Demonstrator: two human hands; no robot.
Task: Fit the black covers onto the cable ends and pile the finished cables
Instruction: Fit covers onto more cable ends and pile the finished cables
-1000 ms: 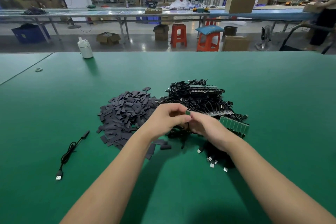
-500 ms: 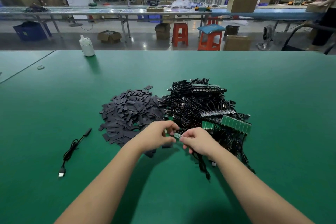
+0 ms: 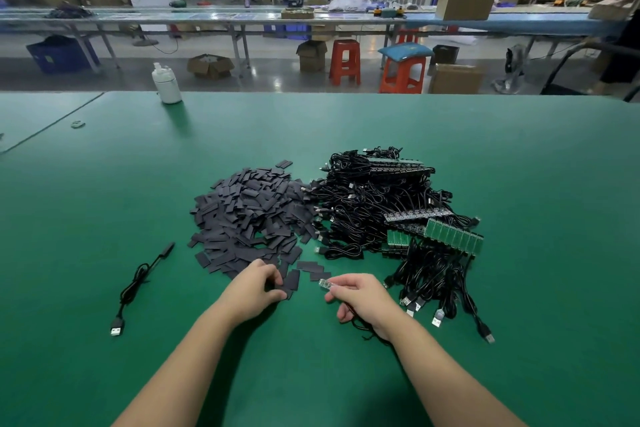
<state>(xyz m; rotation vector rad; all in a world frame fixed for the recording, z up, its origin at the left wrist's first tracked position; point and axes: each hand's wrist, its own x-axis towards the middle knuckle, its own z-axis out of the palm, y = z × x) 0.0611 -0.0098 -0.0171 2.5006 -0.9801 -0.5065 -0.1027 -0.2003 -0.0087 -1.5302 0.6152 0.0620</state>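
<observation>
Two hands over the green tabletop (image 3: 104, 218). Left hand (image 3: 254, 288), grip curled down on a black cover (image 3: 292, 279) at the near edge of one heap of black covers (image 3: 249, 215), far too many to count. Right hand (image 3: 360, 296), grip pinching one bare cable end (image 3: 326, 283), its cord trailing under the palm. One tangled mass of uncovered cables (image 3: 381, 208) just right of the covers, touching them. One finished cable (image 3: 138, 284) lying alone, well to the left. One white bottle (image 3: 167, 84) at the far edge.
</observation>
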